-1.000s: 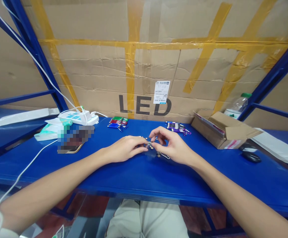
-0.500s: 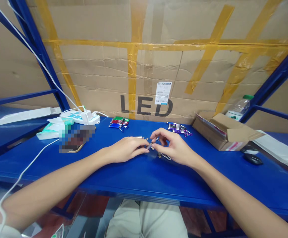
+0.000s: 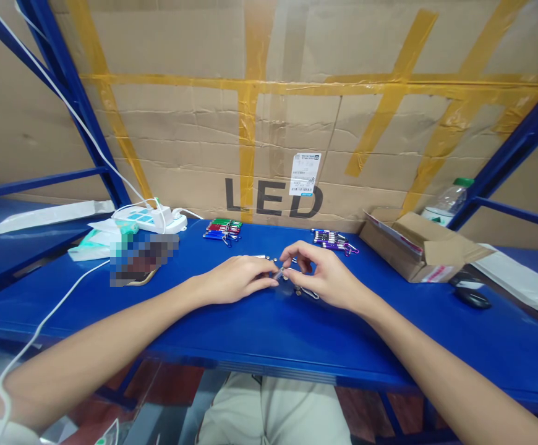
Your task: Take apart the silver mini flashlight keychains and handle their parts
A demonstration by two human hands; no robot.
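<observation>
Over the middle of the blue table, my left hand (image 3: 239,279) pinches a small silver tube (image 3: 279,273) between thumb and fingers. My right hand (image 3: 322,273) meets the tube's other end with thumb and index finger pressed together; whether a tiny part sits between them is too small to tell. Just below the right fingers lie a silver carabiner clip (image 3: 310,293) and small round metal pieces (image 3: 298,291). More little silver parts (image 3: 263,256) show behind the left fingers, partly hidden by them.
Green, red and blue penlight-like keychains (image 3: 222,230) lie at the back, with black and purple ones (image 3: 334,240) further right. An open cardboard box (image 3: 417,247), a black mouse (image 3: 472,297) and a bottle (image 3: 449,199) stand right. A phone (image 3: 146,262) and power strip (image 3: 141,217) lie left.
Almost nothing differs. My hands keep the same place and grip, with only a very slight shift of the right fingers.
</observation>
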